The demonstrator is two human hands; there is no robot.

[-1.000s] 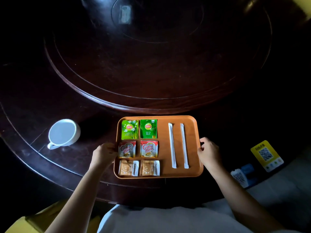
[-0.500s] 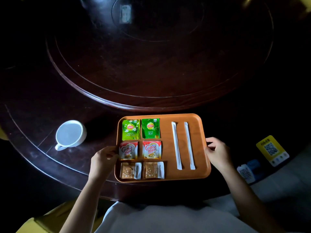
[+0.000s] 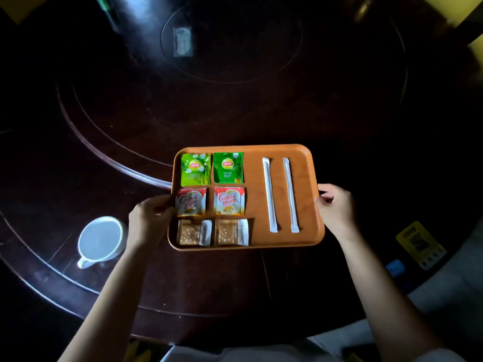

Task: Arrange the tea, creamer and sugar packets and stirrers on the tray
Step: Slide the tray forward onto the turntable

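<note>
Tray (image 3: 305, 178) edges are in both our hands — the left hand (image 3: 147, 222) clasps the left rim beside the creamer row, the right hand (image 3: 337, 209) clasps the right rim, and the fingers (image 3: 325, 198) of each curl closed over the lip. We judge this two-sided hold is for carrying or shifting the tray level, so that nothing slides out of line; whether it rests on the dark surface (image 3: 235, 113) or is lifted just clear of it, we cannot tell.

On the tray the packets lie flat in a tidy grid at the left, sorted by kind. Two green tea packets (image 3: 211, 168) make the far row, side by side. Two red creamer packets (image 3: 210, 202) sit in the middle row, directly below the tea. Two brown sugar packets (image 3: 213, 232) fill the near row, close to the front rim. Small gaps keep each packet apart from its neighbours, which makes every kind easy to read and to pick.

At the right, two wrapped white stirrers (image 3: 279, 194) lie parallel, running from far to near, well apart from the packets — being long, they get a bare strip of their own.

Off the tray, a white cup (image 3: 100, 240) stands on the surface just beside our left hand.

To our eye the arranging looks finished.
</note>
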